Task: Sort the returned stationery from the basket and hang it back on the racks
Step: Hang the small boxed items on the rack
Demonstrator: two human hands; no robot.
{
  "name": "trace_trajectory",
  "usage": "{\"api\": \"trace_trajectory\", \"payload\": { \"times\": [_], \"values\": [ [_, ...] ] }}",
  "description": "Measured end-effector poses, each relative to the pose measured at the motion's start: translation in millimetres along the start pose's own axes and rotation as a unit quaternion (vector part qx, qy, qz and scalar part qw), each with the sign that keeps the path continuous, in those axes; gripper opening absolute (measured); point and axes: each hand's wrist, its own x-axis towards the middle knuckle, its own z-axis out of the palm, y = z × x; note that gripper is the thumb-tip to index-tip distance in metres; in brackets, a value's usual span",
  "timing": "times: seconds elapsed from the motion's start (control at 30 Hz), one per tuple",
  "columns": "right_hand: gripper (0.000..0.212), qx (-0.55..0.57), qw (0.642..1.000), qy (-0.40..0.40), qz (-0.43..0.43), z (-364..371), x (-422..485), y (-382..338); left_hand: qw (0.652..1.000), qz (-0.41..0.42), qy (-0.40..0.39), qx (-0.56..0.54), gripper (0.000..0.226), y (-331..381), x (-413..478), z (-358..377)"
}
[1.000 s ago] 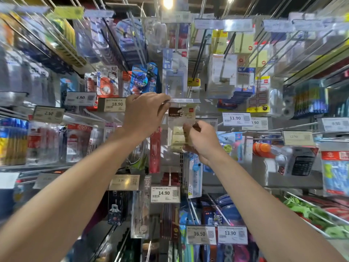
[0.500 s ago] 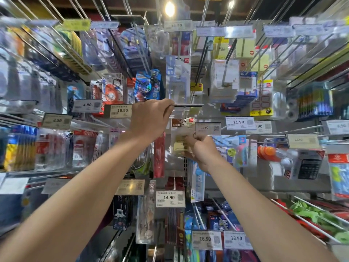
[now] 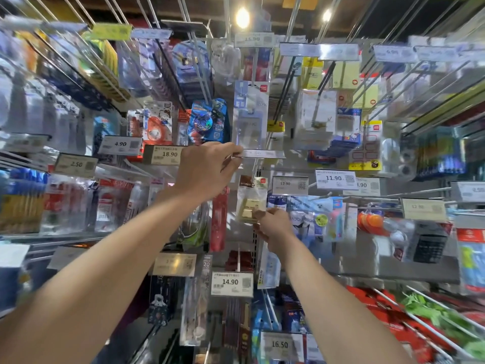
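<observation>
Bright, even light falls from above from two ceiling lamps (image 3: 242, 18), both burnt out to white with a faint halo; clear wrappers carry a soft sheen, and no hard shadows are seen. The centre is fairly sharp, with the 14.90 price tag (image 3: 231, 282) legible. Toward the edges wide-angle stretch splays the rack hooks (image 3: 325, 80) outward, and goods at both sides and the lower corners are smeared and unreadable.

Rack (image 3: 354, 264) is holding loads of packs dangling off its hooks: tape rolls (image 3: 207, 122), sticky notes (image 3: 343, 74), a calculator (image 3: 427, 243), price tags (image 3: 231, 282) sticking out front.
</observation>
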Motion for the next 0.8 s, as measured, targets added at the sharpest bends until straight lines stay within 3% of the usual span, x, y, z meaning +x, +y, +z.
{"api": "trace_trajectory", "payload": {
  "times": [0.37, 0.53, 0.67, 0.8],
  "values": [
    [0.030, -0.125, 0.991, 0.034, -0.042, -13.7, 17.3, 19.3, 0.999, 0.012, -0.030, 0.002, 0.034, -3.3, -5.5, 0.1],
    [0.033, -0.282, 0.949, 0.072, -0.117, -29.0, -6.3, 21.0, 0.998, 0.028, -0.057, 0.019, 0.048, -1.3, -10.9, -3.6],
    [0.026, -0.365, 0.918, 0.039, -0.152, -34.9, -25.6, 5.9, 0.993, 0.037, -0.079, 0.078, 0.058, 8.7, -18.4, -6.7],
    [0.027, -0.405, 0.894, -0.022, -0.188, -40.8, -41.9, -11.9, 0.995, 0.096, -0.024, 0.031, 0.041, 21.6, -36.5, -8.1]
  ]
}}
